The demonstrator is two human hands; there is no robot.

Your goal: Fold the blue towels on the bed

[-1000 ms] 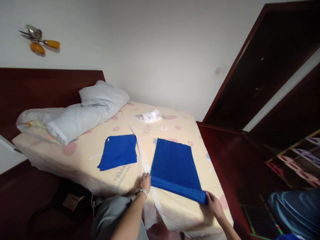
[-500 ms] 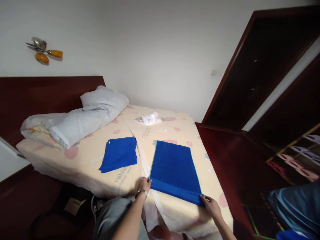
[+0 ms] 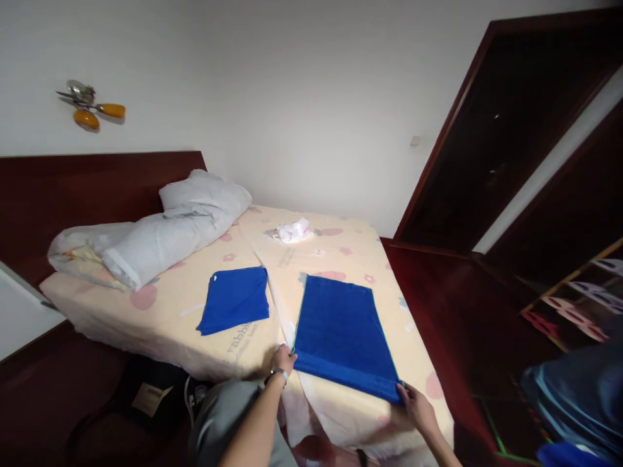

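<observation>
A blue cloth (image 3: 343, 327) with a thin green edge lies spread on the bed, its near edge turned over in a narrow fold. My left hand (image 3: 283, 360), with a watch on the wrist, pinches the near left corner. At the near right corner, the fingers of my right hand (image 3: 416, 405) are closed on the same cloth. To the left lies a folded blue cloth (image 3: 236, 299) with a small white tag, apart from both hands.
The bed (image 3: 214, 353) has a patterned cream sheet. A grey-white quilt (image 3: 170, 233) is bunched by the dark headboard (image 3: 97, 188). A white crumpled bag (image 3: 293, 231) lies farther back. A black bag (image 3: 146, 395) stands on the floor at left; slippers (image 3: 579, 314) sit on a rack at right.
Both hands keep hold of the cloth's near corners. My right hand has shifted slightly right and the near edge looks a little straighter. The view has moved slightly.
</observation>
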